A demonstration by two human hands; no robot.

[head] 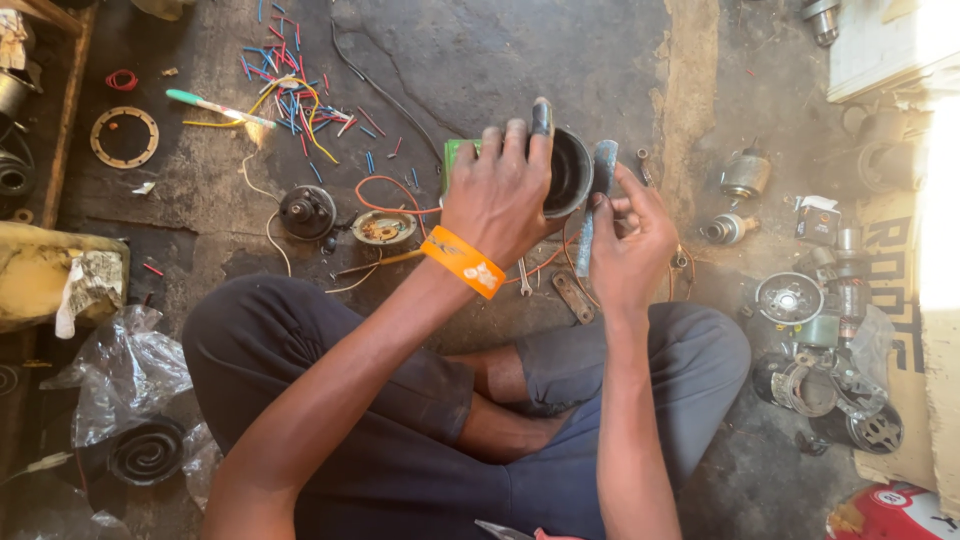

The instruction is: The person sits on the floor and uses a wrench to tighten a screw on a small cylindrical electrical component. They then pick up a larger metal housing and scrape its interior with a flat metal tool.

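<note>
cardboard box (905, 330): right edge, tan, black print | red-white package (885, 512): bottom right | clear plastic bags (125, 375): lower left

A dark, round metal housing (570, 172) is being held above the grimy concrete floor, its open mouth tilting up so its black hollow inside is showing. Its rim is looking worn and greyish. A flat, blue-grey metal file (594, 205) is standing nearly upright just beside the housing's right edge, its broad upper end touching or almost touching the rim, its narrower lower end pointing down. The file's surface is looking dull and scuffed. These 2 things are sitting close together in the middle of the view, over the crossed legs.
</note>
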